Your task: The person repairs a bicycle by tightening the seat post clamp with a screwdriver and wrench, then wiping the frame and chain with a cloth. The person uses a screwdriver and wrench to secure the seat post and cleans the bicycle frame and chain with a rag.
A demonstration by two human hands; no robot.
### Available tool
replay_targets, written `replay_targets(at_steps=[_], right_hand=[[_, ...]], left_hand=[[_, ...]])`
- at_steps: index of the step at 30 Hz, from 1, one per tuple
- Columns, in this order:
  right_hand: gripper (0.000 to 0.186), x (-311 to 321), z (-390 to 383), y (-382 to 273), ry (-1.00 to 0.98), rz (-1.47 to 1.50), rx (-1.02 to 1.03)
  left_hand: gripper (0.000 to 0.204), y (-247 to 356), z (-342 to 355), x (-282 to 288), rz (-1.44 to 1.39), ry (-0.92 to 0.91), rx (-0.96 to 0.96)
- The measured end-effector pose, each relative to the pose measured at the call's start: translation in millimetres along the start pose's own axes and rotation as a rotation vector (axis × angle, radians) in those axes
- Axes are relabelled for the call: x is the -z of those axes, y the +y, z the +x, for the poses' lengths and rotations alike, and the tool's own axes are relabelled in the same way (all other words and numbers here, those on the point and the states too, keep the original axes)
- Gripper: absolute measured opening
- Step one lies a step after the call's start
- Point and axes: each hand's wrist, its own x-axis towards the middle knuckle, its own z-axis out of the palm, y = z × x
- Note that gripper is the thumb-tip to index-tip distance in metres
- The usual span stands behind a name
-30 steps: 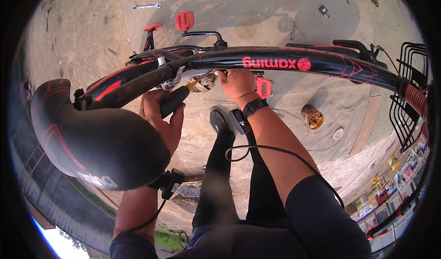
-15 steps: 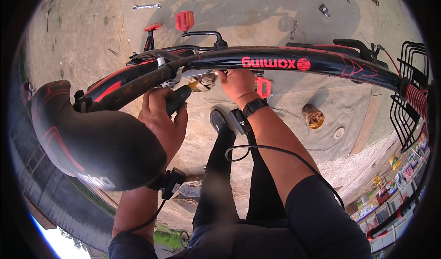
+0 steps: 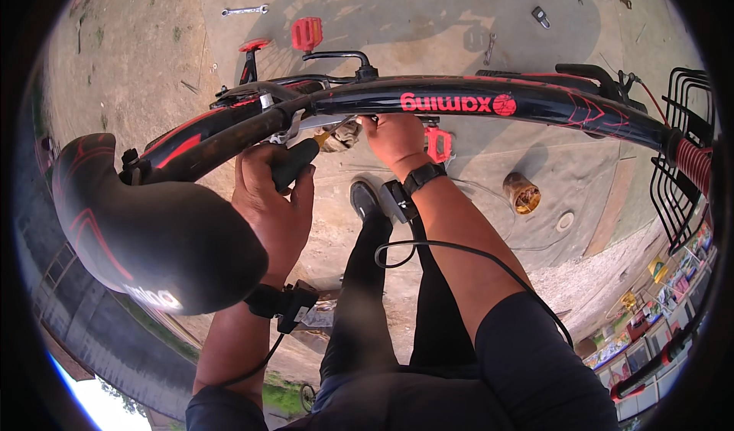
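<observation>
A bicycle with a black and red frame (image 3: 367, 96) stretches across the view, its black saddle (image 3: 176, 240) at the left. My left hand (image 3: 267, 213) is closed around the dark handle of a screwdriver (image 3: 294, 163), between the saddle and the frame. The tool's yellow collar and thin shaft point up and right, under the frame tube. Close to the shaft's end, my right hand (image 3: 394, 142) presses its fingers together against the tube's lower side. Whatever lies between those fingertips is too small or hidden to name.
Red pedals (image 3: 307, 35) stick out on both sides of the frame. A rusty can (image 3: 521, 193) stands on the ground at right. Beyond the bicycle lie a wrench (image 3: 245, 10) and a small dark device (image 3: 540, 17). A black wire basket (image 3: 680, 156) is at far right.
My left hand and wrist have shifted slightly to the right, still around the screwdriver. The saddle's near end shows a little further left. My right hand stays in place.
</observation>
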Motion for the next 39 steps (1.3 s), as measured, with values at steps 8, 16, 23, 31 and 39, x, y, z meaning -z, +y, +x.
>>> replay_targets(at_steps=[8,16,23,31,39], right_hand=[[0.032,4,2,0,-0.117,-0.071,-0.055],[0.031,1,1,2,-0.062,-0.025,-0.058],[0.029,1,2,3,-0.125,-0.060,-0.054],[0.027,-6,1,9,-0.111,-0.057,-0.046],[0.027,-3,3,5,-0.129,-0.047,-0.038]], left_hand=[[0.035,-25,-16,-7,-0.104,0.068,0.115],[0.030,-55,-12,-10,-0.100,0.139,0.276],[0.032,-44,-12,-11,-0.467,0.178,0.498],[0.035,-60,-17,-10,-0.614,0.164,0.671],[0.035,-97,-41,-13,-0.787,0.211,0.718]])
